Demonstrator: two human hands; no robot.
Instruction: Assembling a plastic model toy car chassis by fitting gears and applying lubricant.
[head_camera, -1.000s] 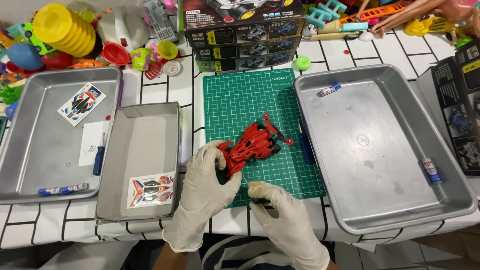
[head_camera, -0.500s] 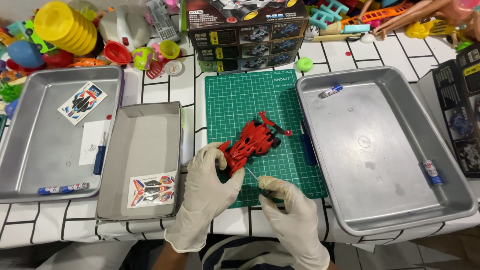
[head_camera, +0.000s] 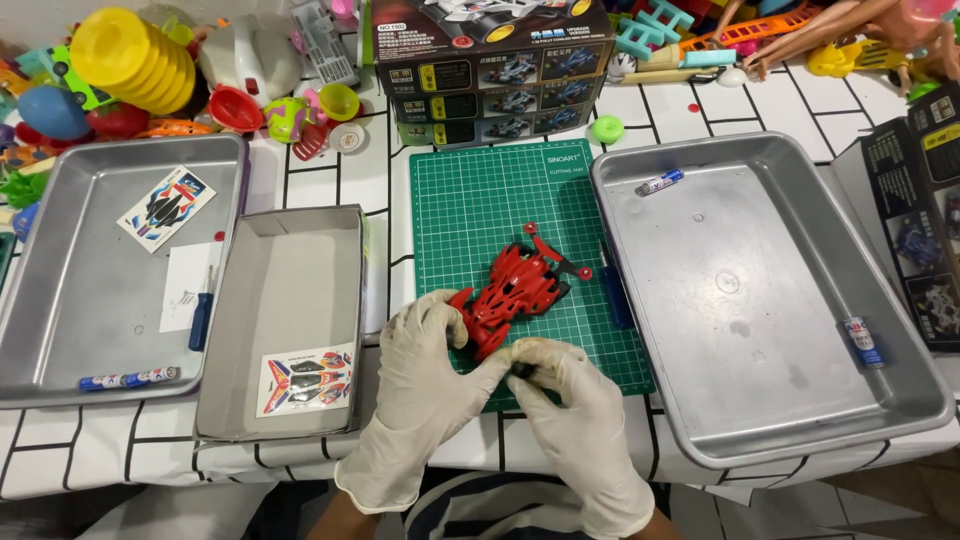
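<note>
Red plastic car body lies on the green cutting mat, no wheels visible. Your left hand grips its near end; your right hand, beside it, pinches a small dark part, not yet fitted.

Trays, mat on checked table

Two metal trays: left tray has sticker sheet, blue screwdriver; right tray has two small batteries. Grey box lid between. Stacked kit boxes and toy pile behind green cutting mat.
</note>
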